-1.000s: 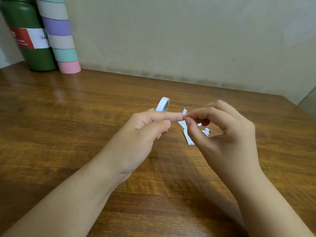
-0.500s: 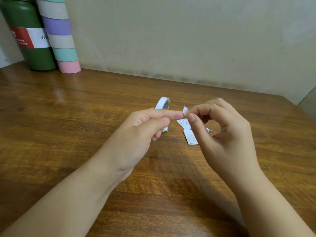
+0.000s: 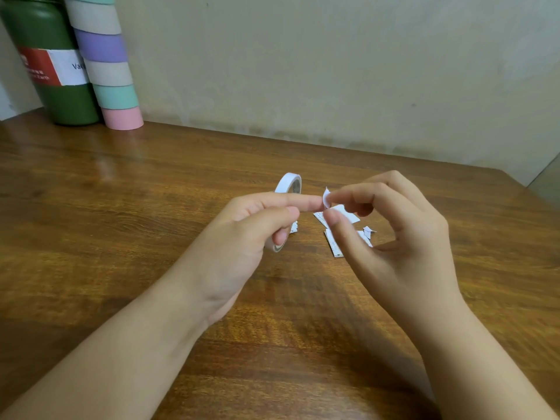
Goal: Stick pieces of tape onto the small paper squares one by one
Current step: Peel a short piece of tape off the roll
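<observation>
head view: left hand (image 3: 242, 234) grips the white tape roll (image 3: 288, 184) upright as an anchor. right hand (image 3: 391, 237) pinches a torn tape piece (image 3: 326, 197) above the paper squares (image 3: 335, 247), likely ready to stick.

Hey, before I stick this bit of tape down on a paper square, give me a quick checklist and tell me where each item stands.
1. Tape piece in the right hand grip: ok, pinched between thumb and forefinger.
2. Piece free of the left hand: not ok, its forefinger tip touches it.
3. Tape roll secured: ok, the left hand holds it.
4. Paper squares within reach: ok, on the wooden table under the right hand.
5. Sticky side facing down: cannot tell.
</observation>
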Tool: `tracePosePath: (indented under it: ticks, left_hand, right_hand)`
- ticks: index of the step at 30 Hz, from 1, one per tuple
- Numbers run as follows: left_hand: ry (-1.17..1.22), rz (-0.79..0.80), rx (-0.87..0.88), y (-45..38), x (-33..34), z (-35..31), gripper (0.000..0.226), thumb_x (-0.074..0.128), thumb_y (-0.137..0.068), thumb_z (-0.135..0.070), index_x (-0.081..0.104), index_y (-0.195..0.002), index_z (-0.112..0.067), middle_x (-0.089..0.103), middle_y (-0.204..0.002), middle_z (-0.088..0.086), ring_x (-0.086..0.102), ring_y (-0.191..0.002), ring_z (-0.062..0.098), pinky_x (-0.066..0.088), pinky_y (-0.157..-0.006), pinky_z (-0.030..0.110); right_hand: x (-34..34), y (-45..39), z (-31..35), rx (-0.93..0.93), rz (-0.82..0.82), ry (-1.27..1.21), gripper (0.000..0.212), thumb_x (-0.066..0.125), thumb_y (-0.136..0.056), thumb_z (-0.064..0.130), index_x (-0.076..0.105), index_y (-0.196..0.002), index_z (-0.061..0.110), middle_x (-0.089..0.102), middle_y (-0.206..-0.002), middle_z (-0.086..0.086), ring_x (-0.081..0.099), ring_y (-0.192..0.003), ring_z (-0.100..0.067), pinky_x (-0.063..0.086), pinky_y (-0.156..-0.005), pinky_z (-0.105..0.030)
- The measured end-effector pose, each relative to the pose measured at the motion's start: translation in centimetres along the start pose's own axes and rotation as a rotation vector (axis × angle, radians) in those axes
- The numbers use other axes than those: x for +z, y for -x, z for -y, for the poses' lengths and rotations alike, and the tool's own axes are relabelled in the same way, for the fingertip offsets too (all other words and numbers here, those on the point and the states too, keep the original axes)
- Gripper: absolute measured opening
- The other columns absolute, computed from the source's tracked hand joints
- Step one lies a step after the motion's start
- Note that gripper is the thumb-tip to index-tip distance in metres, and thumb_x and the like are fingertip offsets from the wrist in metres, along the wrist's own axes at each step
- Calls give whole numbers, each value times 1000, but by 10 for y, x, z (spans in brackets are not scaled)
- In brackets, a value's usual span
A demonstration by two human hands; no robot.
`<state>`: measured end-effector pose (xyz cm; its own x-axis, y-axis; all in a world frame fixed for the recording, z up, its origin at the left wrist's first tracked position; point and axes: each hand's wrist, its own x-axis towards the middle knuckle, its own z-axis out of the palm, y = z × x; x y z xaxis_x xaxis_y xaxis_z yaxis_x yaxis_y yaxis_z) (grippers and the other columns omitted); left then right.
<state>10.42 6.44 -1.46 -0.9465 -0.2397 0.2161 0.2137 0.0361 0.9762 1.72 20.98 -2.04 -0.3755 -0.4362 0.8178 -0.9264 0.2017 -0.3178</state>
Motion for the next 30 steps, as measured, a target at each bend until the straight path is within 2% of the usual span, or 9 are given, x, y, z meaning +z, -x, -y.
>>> tracePosePath:
  ticks: [6,12,16,19,23,30]
  left_hand:
    - [-6,-1,-4,-1,1,0,32,48,-78,-25,77,-88,-33,39,-62,-3,38,-69,11,33,-81,28]
    - [-21,2,-1,0,0,0,33,47,-78,-25,77,-89,-33,39,-60,-4,41,-66,4,33,-83,26]
    - [-52,-10,-12,0,0,1,31,48,-78,-28,76,-89,-35,39,-60,-5,39,-71,8,34,-88,31]
    - [-58,-10,-13,0,1,0,32,48,-77,-28,76,-90,-35,39,-61,-5,41,-68,5,33,-84,27]
    - [-81,-11,-14,0,2,1,32,48,-78,-28,76,-90,-34,39,-60,-9,40,-73,9,35,-89,32]
    - [-90,8,-12,-1,0,2,32,47,-79,-29,76,-89,-33,37,-63,-6,39,-71,7,31,-78,27]
  right_hand:
    - [1,0,-1,-2,-4,47,6,69,-83,14,70,-89,12,55,-81,5,52,-77,-12,40,-72,-16]
    - [-1,-2,-1,42,16,-47,5,71,-82,14,70,-87,16,56,-80,13,53,-76,-8,38,-72,-11]
    - [-1,-2,0,99,29,-127,2,69,-82,14,70,-83,15,60,-81,14,55,-76,-8,40,-72,-14]
    - [0,-2,1,131,35,-136,4,68,-83,13,67,-80,15,60,-79,14,54,-76,-6,38,-72,-13]
    - [-1,-1,0,187,36,-168,7,67,-85,14,64,-79,17,62,-79,12,53,-76,-5,37,-73,-11]
    - [-3,-3,0,357,-5,-300,8,64,-86,20,64,-79,24,68,-79,6,57,-76,-10,42,-73,-19]
